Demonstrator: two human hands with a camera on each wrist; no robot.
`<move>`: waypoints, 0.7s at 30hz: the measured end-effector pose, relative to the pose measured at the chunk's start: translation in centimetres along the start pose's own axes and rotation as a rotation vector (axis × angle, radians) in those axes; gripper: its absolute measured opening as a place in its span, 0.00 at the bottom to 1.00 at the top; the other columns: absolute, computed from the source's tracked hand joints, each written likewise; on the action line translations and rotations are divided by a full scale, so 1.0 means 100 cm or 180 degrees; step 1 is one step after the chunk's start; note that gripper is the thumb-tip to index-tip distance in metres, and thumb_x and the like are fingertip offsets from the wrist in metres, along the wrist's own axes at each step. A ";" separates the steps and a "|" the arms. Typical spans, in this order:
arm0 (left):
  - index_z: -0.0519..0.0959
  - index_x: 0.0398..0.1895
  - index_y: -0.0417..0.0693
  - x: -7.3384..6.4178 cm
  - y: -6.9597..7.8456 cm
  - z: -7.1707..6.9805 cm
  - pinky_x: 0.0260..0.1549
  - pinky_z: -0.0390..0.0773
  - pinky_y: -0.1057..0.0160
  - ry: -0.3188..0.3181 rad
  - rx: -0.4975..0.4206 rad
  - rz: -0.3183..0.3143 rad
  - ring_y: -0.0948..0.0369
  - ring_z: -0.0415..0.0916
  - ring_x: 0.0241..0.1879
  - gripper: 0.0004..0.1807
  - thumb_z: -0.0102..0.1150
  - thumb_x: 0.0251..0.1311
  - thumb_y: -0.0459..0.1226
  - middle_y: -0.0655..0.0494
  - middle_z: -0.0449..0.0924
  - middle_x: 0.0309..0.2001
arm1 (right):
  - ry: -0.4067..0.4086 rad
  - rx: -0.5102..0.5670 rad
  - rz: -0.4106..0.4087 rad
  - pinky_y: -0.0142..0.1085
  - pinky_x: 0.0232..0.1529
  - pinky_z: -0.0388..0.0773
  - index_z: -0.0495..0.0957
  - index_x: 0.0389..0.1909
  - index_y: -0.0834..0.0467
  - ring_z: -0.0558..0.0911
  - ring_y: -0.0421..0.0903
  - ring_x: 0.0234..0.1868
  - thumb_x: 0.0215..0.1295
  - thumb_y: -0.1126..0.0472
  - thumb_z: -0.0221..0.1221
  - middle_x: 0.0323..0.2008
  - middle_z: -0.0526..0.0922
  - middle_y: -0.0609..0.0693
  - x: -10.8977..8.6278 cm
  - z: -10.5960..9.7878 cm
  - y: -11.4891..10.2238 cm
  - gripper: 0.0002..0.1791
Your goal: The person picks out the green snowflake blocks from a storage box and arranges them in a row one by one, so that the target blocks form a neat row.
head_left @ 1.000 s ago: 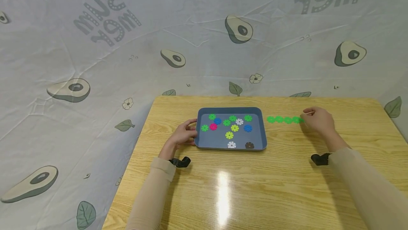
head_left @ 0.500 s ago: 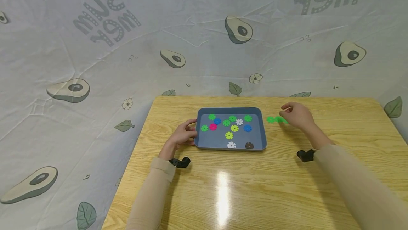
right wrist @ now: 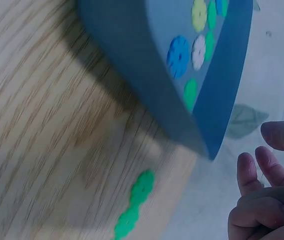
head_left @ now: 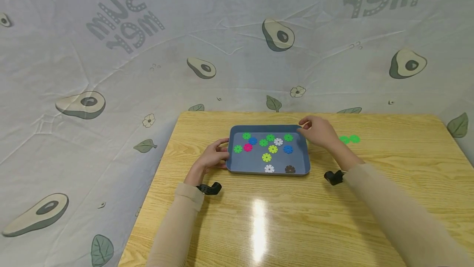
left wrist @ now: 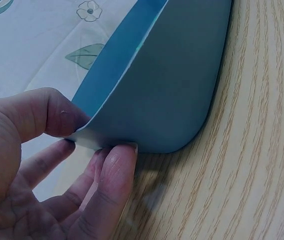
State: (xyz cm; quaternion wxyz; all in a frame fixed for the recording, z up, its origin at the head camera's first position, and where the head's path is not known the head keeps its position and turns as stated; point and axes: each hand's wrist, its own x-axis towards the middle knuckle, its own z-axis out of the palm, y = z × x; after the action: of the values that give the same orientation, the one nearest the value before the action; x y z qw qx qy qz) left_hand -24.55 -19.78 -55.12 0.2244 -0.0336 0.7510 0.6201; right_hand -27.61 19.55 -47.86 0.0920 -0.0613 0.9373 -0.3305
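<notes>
My left hand (head_left: 212, 155) grips the left wall of a shallow blue-grey tray (head_left: 248, 169); the left wrist view shows the thumb over the rim (left wrist: 89, 131) and fingers outside. Several notched plastic discs lie in the tray: green (head_left: 288, 137), blue (head_left: 288, 149), yellow (head_left: 266, 157), white (head_left: 269, 168), pink (head_left: 247, 147) and brown (head_left: 290, 169). My right hand (head_left: 317, 130) hovers by the tray's far right corner, thumb and fingers apart, holding nothing visible in the right wrist view. Right of it, green discs (head_left: 354, 138) lie in a row, partly hidden by the hand.
The tray stands on a light wooden table (head_left: 296, 217) with a glare spot near the front. Behind and left hangs a pale cloth (head_left: 237, 73) printed with avocados and leaves. Both wrists carry black cameras (head_left: 334, 177).
My right hand has moved left, from the right end of the green disc row to the tray's far right corner. The left hand and the tray stay where they were.
</notes>
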 end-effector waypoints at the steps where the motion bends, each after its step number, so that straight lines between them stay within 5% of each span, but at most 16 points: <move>1: 0.66 0.79 0.55 0.000 0.000 0.000 0.32 0.87 0.56 0.0002 0.0003 -0.0002 0.54 0.80 0.38 0.39 0.60 0.64 0.28 0.42 0.74 0.53 | -0.0002 -0.0004 -0.0022 0.46 0.36 0.77 0.78 0.61 0.65 0.80 0.56 0.38 0.75 0.54 0.60 0.48 0.81 0.63 0.002 0.003 -0.003 0.22; 11: 0.67 0.78 0.56 0.000 -0.001 0.000 0.32 0.87 0.57 0.0018 0.0029 -0.0013 0.55 0.80 0.38 0.38 0.61 0.64 0.29 0.43 0.74 0.53 | -0.0150 -0.0116 -0.0228 0.48 0.39 0.75 0.80 0.58 0.65 0.78 0.52 0.36 0.71 0.57 0.62 0.39 0.82 0.56 0.016 0.035 -0.025 0.20; 21: 0.65 0.79 0.55 0.000 0.001 -0.001 0.33 0.87 0.57 -0.0027 0.0030 -0.0016 0.54 0.79 0.39 0.39 0.60 0.64 0.29 0.42 0.73 0.54 | -0.0433 -0.0242 -0.0256 0.47 0.39 0.78 0.80 0.59 0.63 0.81 0.51 0.37 0.72 0.57 0.62 0.42 0.83 0.55 0.021 0.059 -0.043 0.20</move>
State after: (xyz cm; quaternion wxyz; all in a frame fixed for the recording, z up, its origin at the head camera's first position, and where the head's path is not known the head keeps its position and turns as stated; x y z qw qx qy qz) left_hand -24.60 -19.85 -55.03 0.2293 -0.0318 0.7529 0.6161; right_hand -28.17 12.27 -49.94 0.1396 -0.1247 0.9375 -0.2932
